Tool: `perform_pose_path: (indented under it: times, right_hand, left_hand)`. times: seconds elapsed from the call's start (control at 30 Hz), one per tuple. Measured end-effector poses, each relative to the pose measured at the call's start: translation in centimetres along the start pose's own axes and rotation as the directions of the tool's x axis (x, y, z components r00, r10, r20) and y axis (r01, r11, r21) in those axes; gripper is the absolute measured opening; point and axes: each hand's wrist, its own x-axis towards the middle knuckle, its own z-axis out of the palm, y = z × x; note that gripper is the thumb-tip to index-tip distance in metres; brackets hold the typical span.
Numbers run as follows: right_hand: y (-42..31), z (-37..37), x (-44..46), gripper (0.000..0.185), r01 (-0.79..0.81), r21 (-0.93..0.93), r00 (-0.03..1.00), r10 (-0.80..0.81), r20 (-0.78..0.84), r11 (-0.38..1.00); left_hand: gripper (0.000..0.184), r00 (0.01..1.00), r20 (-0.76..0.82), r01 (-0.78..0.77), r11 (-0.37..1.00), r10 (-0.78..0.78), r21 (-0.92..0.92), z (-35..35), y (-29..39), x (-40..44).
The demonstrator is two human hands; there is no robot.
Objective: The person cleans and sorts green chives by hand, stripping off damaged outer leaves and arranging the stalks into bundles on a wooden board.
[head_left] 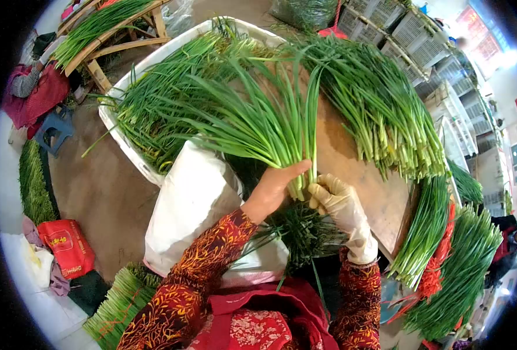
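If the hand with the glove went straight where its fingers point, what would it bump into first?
Probably the pale stem ends of the green bunch in the left hand. The gloved right hand is right beside them, maybe touching; depth is hard to judge.

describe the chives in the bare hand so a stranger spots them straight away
Start at the brown board right of centre, then look just left to the bare left hand. Its grip holds the chives, leaves fanning up and to the left. Unlike the big heap lying on the board, these are held.
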Motion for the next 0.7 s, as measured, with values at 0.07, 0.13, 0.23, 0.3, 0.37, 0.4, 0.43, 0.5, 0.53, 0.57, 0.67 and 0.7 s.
perform_pose_path:
  times: [0.07, 0.13, 0.23, 0.3, 0.37, 0.4, 0.43, 0.5, 0.53, 0.57, 0.67, 0.7]
  right_hand:
    - [1.0, 0.1, -0.1, 0.022, 0.007, 0.009, 1.0, -0.007, 0.022, 1.0]
    - [1.6, -0.1, -0.4, 0.025, 0.056, -0.002, 0.997, -0.056, 0.052, 0.998]
    - [3.1, 0.1, -0.4, 0.027, 0.119, 0.005, 0.993, -0.119, 0.009, 0.993]
    - [3.3, 0.3, -0.7, 0.028, 0.104, 0.039, 0.993, -0.101, -0.06, 0.994]
    - [3.3, 0.5, -0.8, 0.028, 0.092, 0.073, 0.988, -0.082, -0.13, 0.993]
    - [3.3, 0.4, -0.9, 0.028, 0.081, 0.051, 0.991, -0.075, -0.111, 0.995]
    - [3.4, 0.3, -1.0, 0.028, 0.071, 0.028, 0.993, -0.068, -0.093, 0.997]
    - [3.7, 0.4, -1.0, 0.03, 0.042, -0.023, 0.996, -0.044, -0.074, 0.999]
    - [3.6, 0.6, -1.3, 0.029, 0.089, -0.196, 0.987, -0.113, -0.118, 0.977]
    - [3.6, 0.8, -1.5, 0.028, 0.122, -0.365, 0.971, -0.188, -0.149, 0.923]
    - [4.1, 0.9, -2.2, 0.025, 0.132, -0.527, 0.951, -0.258, -0.172, 0.839]
    - [4.0, 0.9, -2.5, 0.025, 0.12, -0.595, 0.951, -0.265, -0.162, 0.795]
  left_hand:
    - [0.029, 0.998, 0.025, 0.055, 0.998, -0.054, -0.024, 0.0, -0.6, -0.4]
    - [0.029, 0.994, 0.036, 0.107, 0.993, -0.106, -0.051, 0.0, -0.9, -0.8]
    - [0.029, 0.985, -0.009, 0.17, 0.983, -0.171, -0.069, -0.2, -1.2, -1.4]
    - [0.029, 0.986, -0.031, 0.159, 0.986, -0.161, -0.057, 0.1, -1.3, -1.7]
    - [0.031, 0.988, -0.004, 0.151, 0.987, -0.151, -0.061, -0.1, -1.9, -1.8]
    - [0.03, 0.991, 0.005, 0.137, 0.99, -0.137, -0.046, -0.2, -2.1, -1.9]
    - [0.03, 0.993, 0.015, 0.122, 0.992, -0.121, -0.033, -0.2, -2.3, -2.0]
    - [0.032, 0.995, 0.004, 0.099, 0.995, -0.099, -0.004, 0.1, -2.3, -2.2]
    - [0.033, 0.989, 0.009, 0.148, 0.989, -0.148, 0.002, 0.0, -2.5, -2.2]
    - [0.034, 0.98, 0.014, 0.198, 0.98, -0.198, 0.008, 0.0, -2.6, -2.1]
    - [0.039, 0.986, 0.066, 0.147, 0.987, -0.151, 0.066, 0.4, -2.9, -2.3]
    - [0.041, 0.981, 0.068, 0.177, 0.981, -0.182, 0.083, 0.5, -2.9, -2.4]
